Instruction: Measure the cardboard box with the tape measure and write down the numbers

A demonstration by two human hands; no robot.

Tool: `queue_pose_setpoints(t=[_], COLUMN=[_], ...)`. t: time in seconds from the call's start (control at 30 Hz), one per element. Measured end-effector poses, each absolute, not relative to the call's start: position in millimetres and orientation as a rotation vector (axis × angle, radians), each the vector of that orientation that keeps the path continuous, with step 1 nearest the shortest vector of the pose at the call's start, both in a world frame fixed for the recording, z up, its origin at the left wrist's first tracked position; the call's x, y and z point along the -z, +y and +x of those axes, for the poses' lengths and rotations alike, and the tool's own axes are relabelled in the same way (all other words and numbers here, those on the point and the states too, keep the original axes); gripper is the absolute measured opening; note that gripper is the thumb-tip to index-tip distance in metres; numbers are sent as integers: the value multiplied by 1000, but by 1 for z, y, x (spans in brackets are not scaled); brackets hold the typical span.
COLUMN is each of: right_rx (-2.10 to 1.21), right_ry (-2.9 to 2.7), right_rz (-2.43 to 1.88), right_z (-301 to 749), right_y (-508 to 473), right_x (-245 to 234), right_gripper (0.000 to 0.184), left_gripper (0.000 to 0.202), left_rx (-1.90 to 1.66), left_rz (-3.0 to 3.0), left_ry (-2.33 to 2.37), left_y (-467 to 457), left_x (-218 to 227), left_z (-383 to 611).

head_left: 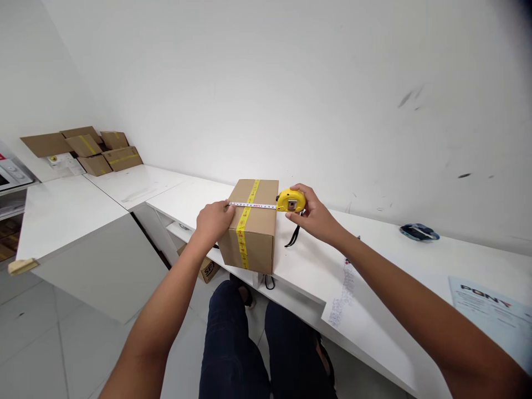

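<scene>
A brown cardboard box (251,233) sealed with yellow tape stands at the front edge of the white desk (386,260). My right hand (313,213) grips a yellow tape measure (290,200) at the box's right top edge. Its white blade (251,205) lies stretched across the top of the box. My left hand (213,220) is closed on the blade's end, pressing it against the box's left edge. A black wrist strap hangs from the tape measure onto the desk.
Several flattened and open cardboard boxes (89,147) sit on the far left counter. A printed paper slip (343,293) hangs over the desk edge. A dark blue roll (419,232) lies at the right, and a printed sheet (490,310) beyond. Another box (208,269) sits below the desk.
</scene>
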State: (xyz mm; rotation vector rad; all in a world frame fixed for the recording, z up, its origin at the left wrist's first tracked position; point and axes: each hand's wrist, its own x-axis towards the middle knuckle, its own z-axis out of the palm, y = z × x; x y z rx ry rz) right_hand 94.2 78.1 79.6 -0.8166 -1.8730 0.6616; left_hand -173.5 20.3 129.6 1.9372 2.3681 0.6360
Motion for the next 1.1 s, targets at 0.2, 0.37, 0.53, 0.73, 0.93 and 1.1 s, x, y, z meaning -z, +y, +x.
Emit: queue_pose_setpoints(t=[0.2, 0.37, 0.53, 0.73, 0.93, 1.1], right_rx=[-717, -709, -694, -653, -714, -570], right_ry=[-1776, -1721, -1493, -1435, -1552, -1841], right_rz=[-875, -938, -1017, -944, -891, -792], right_z=[89, 84, 71, 84, 107, 96], right_y=[82, 80, 87, 113, 94, 56], right_x=[-74, -78, -94, -116, -121, -120], right_gripper=[44, 53, 49, 48, 50, 34], left_gripper=[51, 53, 89, 108, 65, 74], left_rx=[-626, -626, -706, -763, -1534, -1877], left_rz=[1945, 1945, 1937, 1874, 1375, 1207], left_ry=[2360, 2347, 2196, 1785, 1606, 1528], left_y=[21, 21, 25, 48, 75, 21], left_x=[-132, -132, -131, -132, -130, -120], left_z=[-172, -173, -192, -220, -205, -191])
